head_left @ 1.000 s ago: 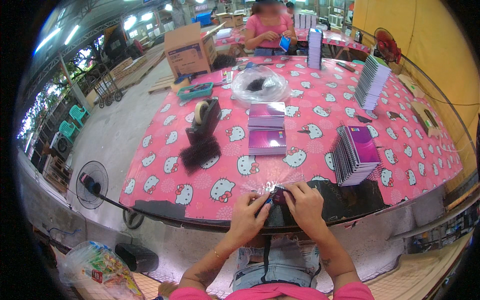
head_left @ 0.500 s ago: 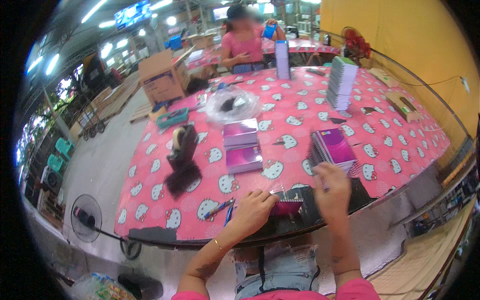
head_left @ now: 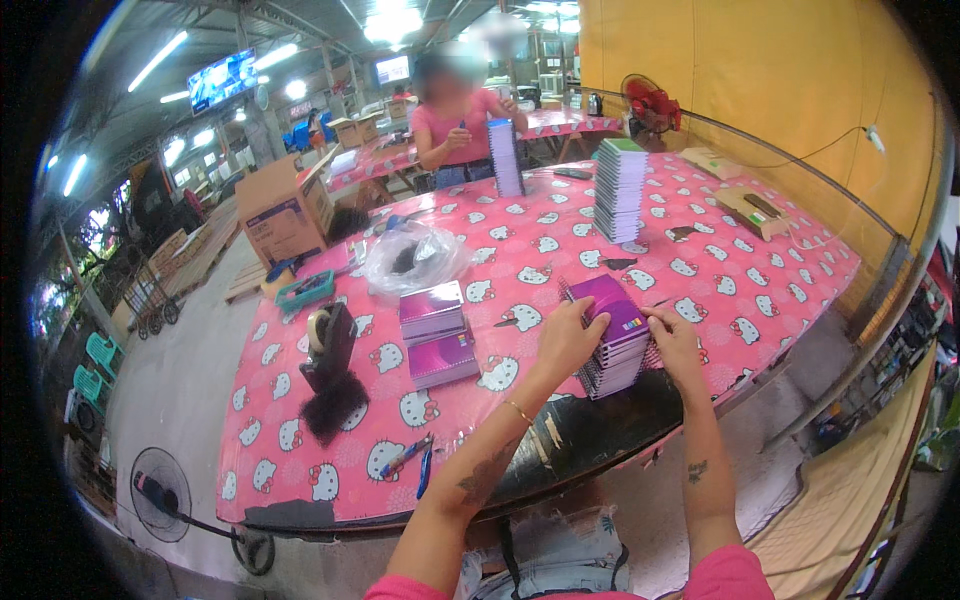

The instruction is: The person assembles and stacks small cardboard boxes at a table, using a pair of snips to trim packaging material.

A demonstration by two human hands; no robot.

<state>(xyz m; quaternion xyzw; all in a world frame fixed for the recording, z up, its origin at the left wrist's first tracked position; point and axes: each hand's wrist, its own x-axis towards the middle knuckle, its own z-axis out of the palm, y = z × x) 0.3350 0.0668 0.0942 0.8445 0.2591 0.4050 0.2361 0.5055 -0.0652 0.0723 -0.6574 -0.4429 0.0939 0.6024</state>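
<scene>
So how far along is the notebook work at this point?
Looks done: two small purple notebook piles sit mid-table. In hand: left hand and right hand both rest on the purple-topped notebook stack at the near edge. Apparently left: that stack, and the taller stack farther back.

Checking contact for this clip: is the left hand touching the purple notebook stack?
Touching: the head view shows the left hand resting on the stack of purple notebooks.
</scene>
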